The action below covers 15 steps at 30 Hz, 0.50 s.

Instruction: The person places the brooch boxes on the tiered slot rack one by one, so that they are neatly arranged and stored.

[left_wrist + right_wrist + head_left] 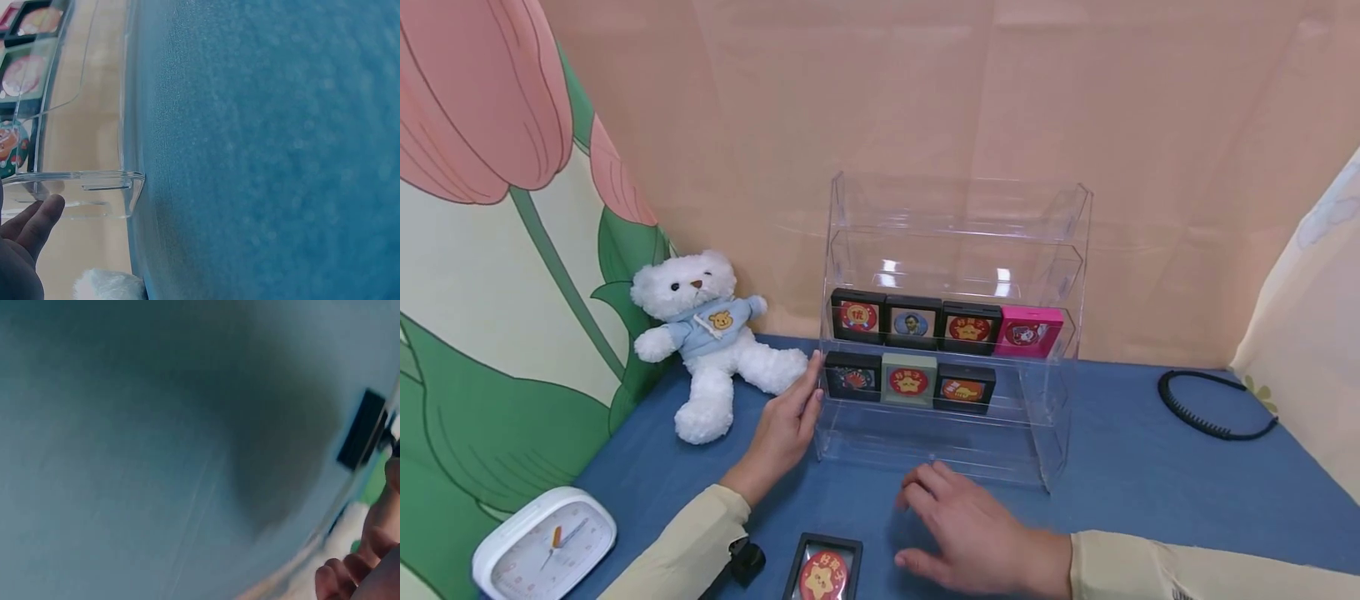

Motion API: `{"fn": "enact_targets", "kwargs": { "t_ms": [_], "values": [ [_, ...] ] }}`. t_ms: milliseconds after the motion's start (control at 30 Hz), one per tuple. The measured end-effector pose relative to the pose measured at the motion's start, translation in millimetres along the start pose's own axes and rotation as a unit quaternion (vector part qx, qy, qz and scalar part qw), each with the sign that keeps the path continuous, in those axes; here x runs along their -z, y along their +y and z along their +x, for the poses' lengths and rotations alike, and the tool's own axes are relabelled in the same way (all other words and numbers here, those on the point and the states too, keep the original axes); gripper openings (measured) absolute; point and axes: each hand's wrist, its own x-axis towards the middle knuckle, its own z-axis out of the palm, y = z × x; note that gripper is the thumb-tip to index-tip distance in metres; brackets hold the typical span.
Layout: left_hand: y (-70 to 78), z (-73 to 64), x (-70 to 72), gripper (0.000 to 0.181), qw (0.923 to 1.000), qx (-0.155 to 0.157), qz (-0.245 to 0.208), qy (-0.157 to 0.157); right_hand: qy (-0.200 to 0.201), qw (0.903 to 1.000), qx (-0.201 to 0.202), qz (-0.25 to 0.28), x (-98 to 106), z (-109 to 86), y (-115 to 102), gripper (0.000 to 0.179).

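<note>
A clear acrylic tiered rack (1052, 425) stands on the blue cloth. My left hand (786, 433) touches its left side with straight fingers; the left wrist view shows the fingertips (51, 206) at the clear panel. On one tier sit three black framed cases (913, 322) and a pink case (1028, 332). The tier below bears a black case (853, 377), a pale green case (909, 381) and another black case (964, 389). My right hand (966, 529), fingers loosely bent and holding nothing, is in front of the rack. Left of it lies a black framed case (823, 575) with a red star badge.
A white teddy bear (711, 333) in a blue hoodie sits left of the rack. A white clock (546, 546) lies at the front left. On the right is a black headband (1206, 427). A peach backdrop (925, 92) hangs behind.
</note>
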Motion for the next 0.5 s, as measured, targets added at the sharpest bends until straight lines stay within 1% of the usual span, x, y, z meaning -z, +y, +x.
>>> {"fn": "enact_targets", "kwargs": {
  "t_ms": [67, 133, 233, 400, 500],
  "values": [
    [0.3, 0.5, 0.5, 0.058, 1.0000, -0.001, 0.000, 0.000, -0.025, 0.9996, 0.011, 0.012, -8, 1.7, -3, 0.044],
    [0.4, 0.7, 0.9, 0.058, 1.0000, 0.001, 0.001, 0.000, -0.040, 0.9989, 0.024, 0.012, -16, 4.6, -5, 0.050],
    [0.6, 0.4, 0.9, 0.058, 1.0000, 0.002, 0.005, 0.000, -0.043, 0.9983, 0.039, -0.004, -28, 9.1, -8, 0.060],
    [1.0, -0.4, 0.9, 0.058, 1.0000, 0.003, 0.007, -0.005, -0.065, 0.9969, 0.027, -0.035, -41, 17.8, -14, 0.075],
    [1.7, -0.2, 1.5, 0.057, 1.0000, 0.005, 0.003, -0.006, -0.068, 0.9961, 0.022, -0.052, -46, 22.2, -18, 0.077]
  ]
}}
